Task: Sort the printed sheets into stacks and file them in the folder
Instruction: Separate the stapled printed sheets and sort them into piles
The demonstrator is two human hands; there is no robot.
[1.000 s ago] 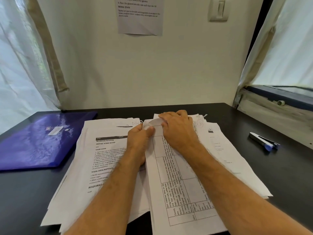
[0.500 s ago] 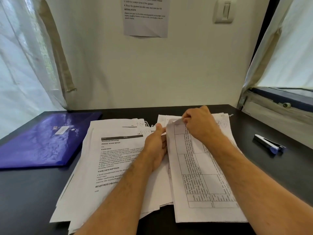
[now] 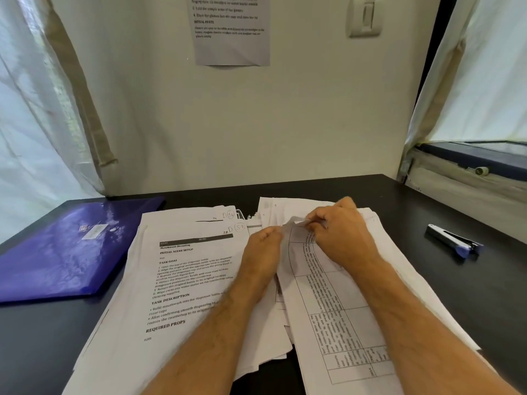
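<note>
Two piles of printed sheets lie on the black table. The left pile (image 3: 182, 280) shows a page headed "Initial scene setup". The right pile (image 3: 336, 315) has a sheet with a printed table on top. My right hand (image 3: 339, 232) pinches the top corner of that table sheet, and the corner is lifted and curled. My left hand (image 3: 262, 258) rests between the two piles, its fingers curled at the same sheet's upper left edge. A blue folder (image 3: 65, 252) lies closed at the left of the table.
A blue and grey stapler (image 3: 453, 242) lies at the right on the black table (image 3: 470, 295). A wall with a taped notice (image 3: 231, 29) stands behind the table. Curtains hang at both sides, and a window ledge (image 3: 470, 181) is at the right.
The table sheet has shifted right, and its top corner is now peeled up under my right hand. My left hand stays between the piles. The camera has tilted slightly.
</note>
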